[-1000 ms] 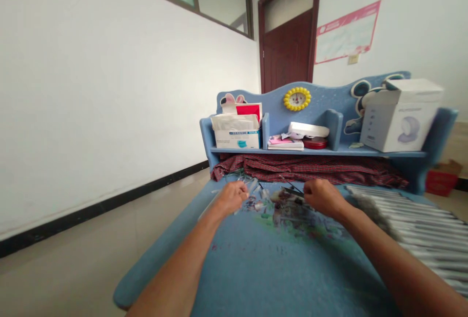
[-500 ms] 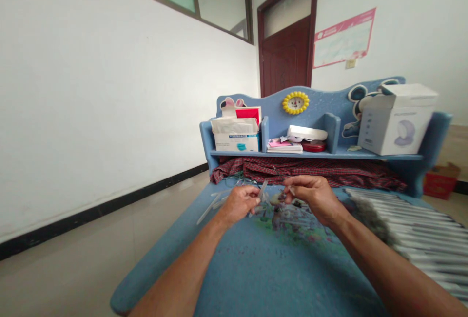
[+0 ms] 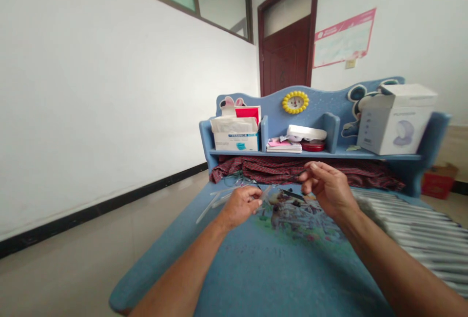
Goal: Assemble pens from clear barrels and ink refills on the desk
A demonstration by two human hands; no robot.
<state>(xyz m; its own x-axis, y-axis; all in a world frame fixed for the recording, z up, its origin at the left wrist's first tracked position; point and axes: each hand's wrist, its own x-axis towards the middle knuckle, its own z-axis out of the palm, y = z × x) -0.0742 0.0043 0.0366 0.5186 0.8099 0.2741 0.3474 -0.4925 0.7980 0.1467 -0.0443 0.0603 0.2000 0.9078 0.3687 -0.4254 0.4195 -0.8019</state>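
Note:
My left hand (image 3: 240, 206) is over the blue desk, its thumb and fingers pinched on a clear plastic strip (image 3: 267, 192) that points up and to the right. My right hand (image 3: 327, 188) is higher and farther right, fingers closed on the end of a thin dark rod (image 3: 290, 179). The rod slants down to the left toward the clear strip; whether they touch is hard to tell. Several more clear strips (image 3: 209, 208) lie left of my left hand. A flat black piece (image 3: 292, 194) rests on the desk between the hands.
On the blue desk (image 3: 252, 278), a row of long whitish strips (image 3: 420, 224) and a grey fuzzy thing (image 3: 370, 209) lie at right. Behind are a plaid cloth (image 3: 248, 168) and a shelf with a mask box (image 3: 236, 141) and a white carton (image 3: 397, 119).
My right hand has moved up and to the right, away from my left hand, and the thin dark rod now shows between them. The clear strip in my left hand has tilted lower.

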